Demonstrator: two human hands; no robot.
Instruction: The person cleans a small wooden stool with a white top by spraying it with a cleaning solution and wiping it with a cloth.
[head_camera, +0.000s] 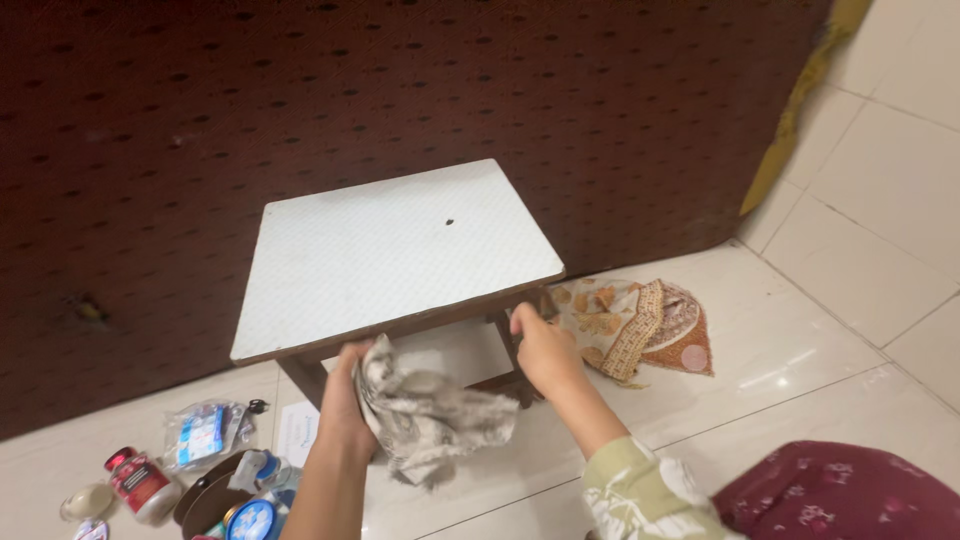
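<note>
Clear pkt (203, 433), red-lidded jar (140, 484), floor btm-left

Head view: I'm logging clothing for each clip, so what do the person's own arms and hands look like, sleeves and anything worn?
Both hands are bare, with no gloves; rings or a watch are not visible. The left hand leads into a forearm uncovered down to the frame edge. The right hand has a bare wrist and forearm, then a loose pale green sleeve with a white floral pattern begins near the elbow.
</note>
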